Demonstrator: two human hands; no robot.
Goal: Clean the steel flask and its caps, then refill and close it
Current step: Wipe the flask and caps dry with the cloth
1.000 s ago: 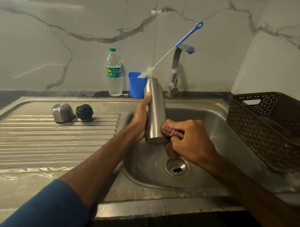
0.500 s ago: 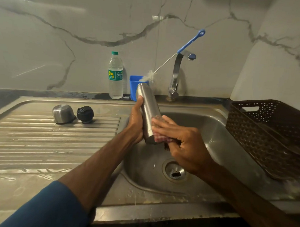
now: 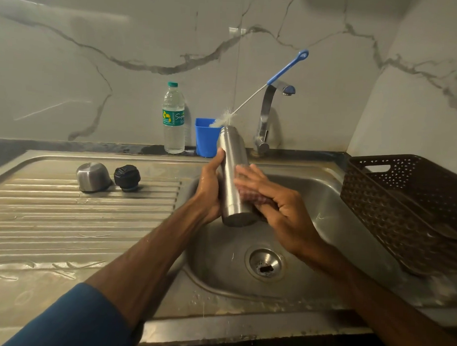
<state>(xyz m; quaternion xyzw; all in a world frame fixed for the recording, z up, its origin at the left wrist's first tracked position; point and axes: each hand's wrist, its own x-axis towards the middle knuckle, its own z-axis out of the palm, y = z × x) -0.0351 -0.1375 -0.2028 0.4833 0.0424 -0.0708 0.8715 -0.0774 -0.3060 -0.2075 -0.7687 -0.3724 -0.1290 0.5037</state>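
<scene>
The cylindrical brushed-steel flask (image 3: 232, 178) is held over the stainless-steel sink basin (image 3: 324, 207), mouth up and tilted slightly left, uncapped. The left hand (image 3: 208, 190) wraps its lower body from the left. The right hand (image 3: 275, 203), fingers extended, presses a red-checked cloth (image 3: 252, 197) against the flask's right side. On the ribbed drainboard (image 3: 78, 219) to the left stand the domed steel cup-cap (image 3: 92, 177) and, just beside it, the black screw stopper (image 3: 127, 177). At the far edge stand a clear plastic water bottle (image 3: 173, 119), a blue plastic cup (image 3: 205, 135) holding a blue-handled bottle brush (image 3: 285, 68), and the chrome tap (image 3: 265, 117). A brown perforated basket (image 3: 402, 204) sits right.
</scene>
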